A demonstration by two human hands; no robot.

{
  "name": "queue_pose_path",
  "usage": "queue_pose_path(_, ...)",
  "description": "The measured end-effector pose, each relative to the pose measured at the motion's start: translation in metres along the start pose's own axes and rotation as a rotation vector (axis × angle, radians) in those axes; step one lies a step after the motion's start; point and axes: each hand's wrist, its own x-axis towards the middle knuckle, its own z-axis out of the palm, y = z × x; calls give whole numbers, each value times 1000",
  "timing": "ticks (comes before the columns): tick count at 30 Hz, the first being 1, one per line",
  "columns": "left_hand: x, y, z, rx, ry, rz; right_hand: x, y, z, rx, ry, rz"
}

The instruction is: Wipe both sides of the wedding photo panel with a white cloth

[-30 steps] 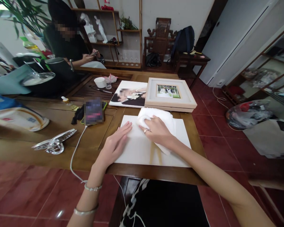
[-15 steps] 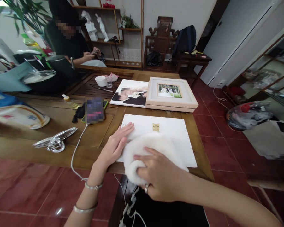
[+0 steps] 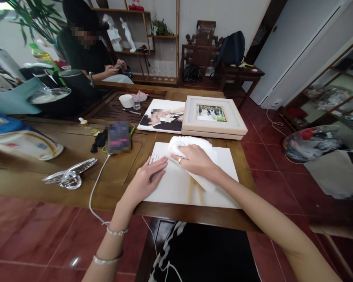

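Observation:
A white fluffy cloth [image 3: 206,145] is bunched in my right hand [image 3: 195,158], pressed on the far part of a flat white panel [image 3: 170,190] at the table's front edge. My left hand [image 3: 147,178] lies flat on the panel's left side, fingers stretched out, beside some small printed text. Below the cloth, two tan strips [image 3: 191,192] spread in a narrow V on the panel; their upper end is hidden by the cloth and my right hand.
Behind the panel lie a framed photo [image 3: 232,127] and a photo print [image 3: 161,126]. To the left are a phone-like device [image 3: 117,138] with a white cable, a clear clip-like tool [image 3: 72,176] and a blue-white package [image 3: 20,141]. A seated person [image 3: 79,51] holds a phone.
My right hand has pushed the cloth away from me, from the panel's near edge to its far part. The tan strips now show, and the gold-coloured plate is covered. My left hand stays nearly still.

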Motion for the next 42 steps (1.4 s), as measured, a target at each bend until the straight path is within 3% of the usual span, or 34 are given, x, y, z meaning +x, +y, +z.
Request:
queue_pose_path(7, 0, -2, 0, 14, 23, 7, 33, -14, 8, 109, 39, -151)
queue_pose_path(13, 0, -3, 0, 3, 27, -8, 24, -10, 10, 73, 40, -121)
queue_pose_path(19, 0, -1, -1, -12, 1, -6, -5, 27, -10, 248, 34, -35)
queue_pose_path(23, 0, -2, 0, -25, 9, -12, -24, 60, -18, 400, 79, 109)
queue_pose_path(29, 0, -1, 0, -19, 4, -16, -56, 89, -24, 364, 91, 213)
queue_pose_path(36, 0, -1, -1, -5, -8, -28, -119, 80, -23, 219, -53, 225)
queue_pose_path(42, 0, -2, -1, -1, -1, -15, -170, 49, -29, 271, -334, 200)
